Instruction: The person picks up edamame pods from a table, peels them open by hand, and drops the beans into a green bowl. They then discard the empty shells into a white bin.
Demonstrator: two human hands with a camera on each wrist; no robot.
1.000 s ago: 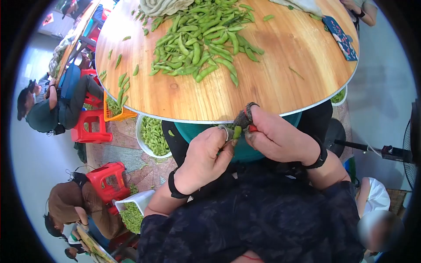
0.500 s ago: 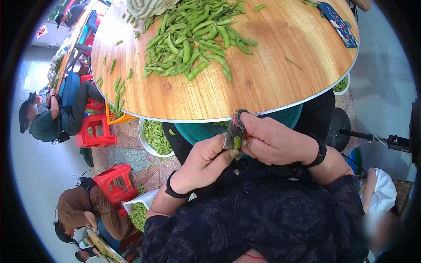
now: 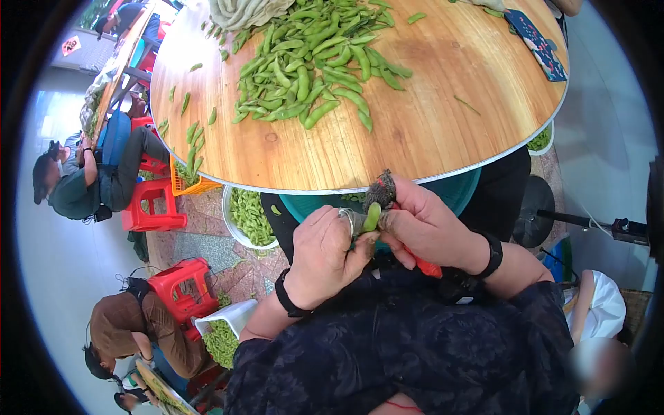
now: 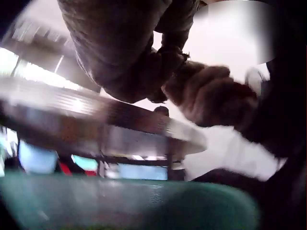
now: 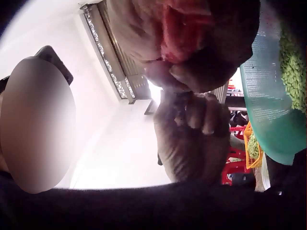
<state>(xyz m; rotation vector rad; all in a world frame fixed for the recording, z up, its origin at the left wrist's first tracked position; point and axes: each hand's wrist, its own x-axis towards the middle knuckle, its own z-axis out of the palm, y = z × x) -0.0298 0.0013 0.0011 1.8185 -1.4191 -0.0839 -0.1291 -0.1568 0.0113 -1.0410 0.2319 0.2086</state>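
In the head view, my left hand (image 3: pixel 321 252) pinches a green bean pod (image 3: pixel 372 216) between thumb and fingers, in front of the table edge. A pale, see-through cover (image 3: pixel 354 220) shows at its index finger. My right hand (image 3: pixel 436 225) meets the pod from the other side and grips a red-handled tool (image 3: pixel 427 267), its working end hidden. A dark, dirty wrap (image 3: pixel 381 189) sits at the right index finger. Below both hands stands a green basin (image 3: pixel 297 209). In the right wrist view, shelled beans (image 5: pixel 293 72) lie in it.
A heap of bean pods (image 3: pixel 304 69) lies on the round wooden table (image 3: pixel 415 138), beside a cloth (image 3: pixel 245 10) and a blue patterned item (image 3: pixel 536 45). At left stand a white basin of beans (image 3: pixel 250 218), an orange crate (image 3: pixel 194 183) and red stools (image 3: pixel 155 211). A fan stand (image 3: pixel 588 221) is at right.
Both hands stay together at the table edge while the fingers shift round the pod. The pod leans more now, and the red handle shows below the right hand.
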